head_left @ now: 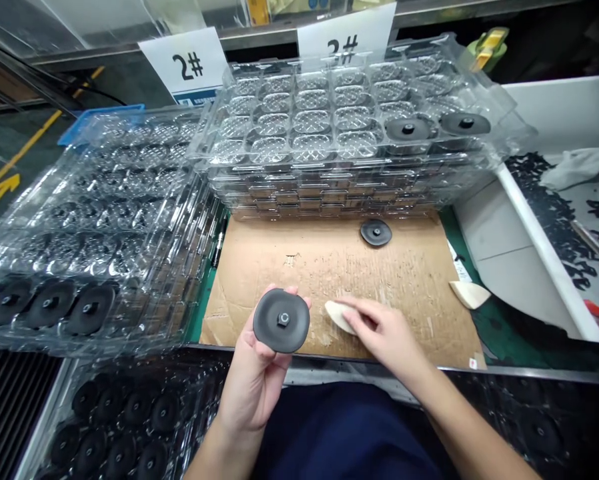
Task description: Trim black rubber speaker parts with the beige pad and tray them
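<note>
My left hand [257, 373] holds a black round disc [281, 321] with a small metal hub in its middle, face up, above the near edge of a cardboard sheet [329, 267]. My right hand [379, 330] rests on the cardboard with its fingers closed on a small cream wedge-shaped piece [337, 313]. Another black disc [376, 233] lies alone on the cardboard farther back. A second cream wedge [469, 294] lies at the cardboard's right edge.
A stack of clear blister trays [329, 133] stands behind the cardboard, with two discs [437, 127] in its right cells. More clear trays [94, 220] holding black discs lie at left. White bins [544, 247] with small black parts stand at right. Signs read 2# and 3#.
</note>
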`<state>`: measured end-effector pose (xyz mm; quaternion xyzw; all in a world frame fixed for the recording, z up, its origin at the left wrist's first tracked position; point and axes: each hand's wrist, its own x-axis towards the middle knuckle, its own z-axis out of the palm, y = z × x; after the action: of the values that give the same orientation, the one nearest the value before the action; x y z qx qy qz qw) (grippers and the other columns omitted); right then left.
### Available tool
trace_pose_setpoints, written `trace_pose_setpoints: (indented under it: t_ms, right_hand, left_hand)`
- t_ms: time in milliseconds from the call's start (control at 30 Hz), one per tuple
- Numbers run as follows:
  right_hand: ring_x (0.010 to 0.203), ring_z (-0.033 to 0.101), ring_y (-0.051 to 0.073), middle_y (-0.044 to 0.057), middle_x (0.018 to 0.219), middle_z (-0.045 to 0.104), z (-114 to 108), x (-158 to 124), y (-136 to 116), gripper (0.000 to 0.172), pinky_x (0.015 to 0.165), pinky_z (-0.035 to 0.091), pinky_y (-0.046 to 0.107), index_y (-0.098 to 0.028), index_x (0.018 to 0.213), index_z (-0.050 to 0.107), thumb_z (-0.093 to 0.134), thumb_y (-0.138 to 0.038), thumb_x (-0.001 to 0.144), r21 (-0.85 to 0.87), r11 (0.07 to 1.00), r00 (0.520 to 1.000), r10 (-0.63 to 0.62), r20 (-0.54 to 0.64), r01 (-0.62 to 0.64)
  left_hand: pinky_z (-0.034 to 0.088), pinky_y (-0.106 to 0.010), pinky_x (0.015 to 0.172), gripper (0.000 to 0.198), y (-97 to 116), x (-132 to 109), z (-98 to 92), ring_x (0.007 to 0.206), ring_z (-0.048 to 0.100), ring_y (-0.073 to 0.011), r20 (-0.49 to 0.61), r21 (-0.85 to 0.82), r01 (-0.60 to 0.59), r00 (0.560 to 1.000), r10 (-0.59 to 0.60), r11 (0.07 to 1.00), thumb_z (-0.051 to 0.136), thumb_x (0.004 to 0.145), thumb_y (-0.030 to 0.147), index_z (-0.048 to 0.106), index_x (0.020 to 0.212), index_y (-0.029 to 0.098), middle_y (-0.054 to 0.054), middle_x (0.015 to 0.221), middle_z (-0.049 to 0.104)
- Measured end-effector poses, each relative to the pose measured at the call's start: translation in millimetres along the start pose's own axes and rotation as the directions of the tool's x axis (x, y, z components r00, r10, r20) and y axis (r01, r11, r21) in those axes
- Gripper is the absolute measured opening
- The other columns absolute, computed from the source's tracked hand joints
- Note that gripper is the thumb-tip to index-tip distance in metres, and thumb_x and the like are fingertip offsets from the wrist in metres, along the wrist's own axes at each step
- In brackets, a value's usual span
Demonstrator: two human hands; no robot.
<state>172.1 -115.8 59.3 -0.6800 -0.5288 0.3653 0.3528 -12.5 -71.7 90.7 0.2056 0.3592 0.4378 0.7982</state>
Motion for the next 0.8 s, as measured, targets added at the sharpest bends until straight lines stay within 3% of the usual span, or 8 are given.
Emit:
trace_pose_setpoints:
  t_ms: [133,233,333,500,600,667,733,800]
  right_hand:
    - [0.091,0.057,0.013,0.001,0.111,0.060,-16.2,-1.9,-65.2,0.031,0.077,0.047,0.025,-0.024,0.118,0.054,0.047,-0.019,0.088,0.044,0.964,0.956,-0.254,-0.143,0.263]
    - [0.089,0.056,0.014,0.005,0.101,0.061,-17.5,-3.6,-98.5,0.032,0.079,0.046,0.026,-0.015,0.118,0.053,0.043,-0.014,0.087,0.076,0.875,0.875,-0.482,0.035,0.479]
    - [0.077,0.056,0.013,0.002,0.086,0.062,-11.5,1.5,-104.7,0.025,0.068,0.045,0.024,-0.018,0.104,0.060,0.043,-0.012,0.086,0.008,0.912,0.873,-0.396,0.284,0.411]
    - [0.078,0.054,0.015,0.007,0.089,0.060,-2.3,7.2,-100.8,0.030,0.072,0.044,0.027,-0.011,0.114,0.055,0.041,-0.015,0.088,-0.024,0.872,0.871,-0.488,0.062,0.490]
    - [0.079,0.055,0.010,0.000,0.090,0.061,-15.4,-3.3,-99.9,0.025,0.072,0.042,0.019,-0.018,0.106,0.058,0.044,-0.011,0.087,0.110,0.896,0.856,-0.444,0.266,0.430]
    - [0.072,0.054,0.008,-0.003,0.083,0.060,-26.6,-10.8,-98.3,0.024,0.064,0.041,0.018,-0.022,0.102,0.059,0.046,-0.011,0.086,0.050,0.938,0.883,-0.340,0.324,0.342]
    - [0.065,0.051,0.010,-0.001,0.075,0.058,-32.0,-13.5,-96.1,0.024,0.058,0.038,0.022,-0.022,0.103,0.059,0.046,-0.011,0.086,-0.105,0.943,0.934,-0.287,0.214,0.314]
    - [0.063,0.047,0.013,0.002,0.073,0.057,-30.3,-9.2,-93.6,0.026,0.058,0.034,0.027,-0.018,0.108,0.059,0.043,-0.013,0.087,-0.258,0.871,0.907,-0.414,0.071,0.418]
  left_hand:
    - [0.047,-0.024,0.090,0.052,-3.8,-2.0,10.8,0.111,0.055,-0.0209,0.018,-0.002,0.023,1.000,-0.023,1.000,0.073,0.066,0.029,0.057,0.115,0.030,-0.002,0.117,0.063]
    - [0.047,-0.025,0.090,0.047,-5.2,-3.6,12.4,0.109,0.056,-0.0206,0.012,0.006,0.122,0.992,-0.122,0.993,0.070,0.069,0.028,0.058,0.113,0.030,-0.001,0.115,0.064]
    - [0.049,-0.022,0.083,0.045,-5.6,-3.9,10.1,0.101,0.060,-0.0176,-0.076,0.039,0.128,0.989,-0.124,0.991,0.073,0.065,0.018,0.062,0.106,0.030,0.001,0.108,0.066]
    - [0.050,-0.021,0.081,0.042,-2.6,-8.5,10.2,0.094,0.063,-0.0152,-0.024,0.017,0.149,0.989,-0.149,0.989,0.075,0.063,0.027,0.064,0.103,0.028,0.001,0.093,0.069]
    - [0.050,-0.021,0.081,0.042,2.8,-11.7,8.7,0.095,0.063,-0.0145,0.003,-0.002,0.153,0.988,-0.153,0.988,0.073,0.065,0.020,0.064,0.104,0.031,0.002,0.105,0.068]
    - [0.049,-0.020,0.082,0.047,4.3,-11.7,7.5,0.096,0.063,-0.0142,0.058,-0.019,0.150,0.987,-0.149,0.988,0.075,0.061,0.013,0.064,0.104,0.029,0.002,0.108,0.067]
    - [0.048,-0.017,0.083,0.049,3.1,-10.2,7.5,0.096,0.062,-0.0133,0.116,-0.038,0.155,0.982,-0.149,0.987,0.076,0.058,0.011,0.064,0.103,0.027,0.001,0.107,0.068]
    - [0.048,-0.016,0.083,0.047,0.8,-8.9,8.9,0.095,0.063,-0.0128,0.123,-0.012,0.148,0.982,-0.145,0.989,0.076,0.060,0.015,0.064,0.103,0.026,0.001,0.104,0.069]
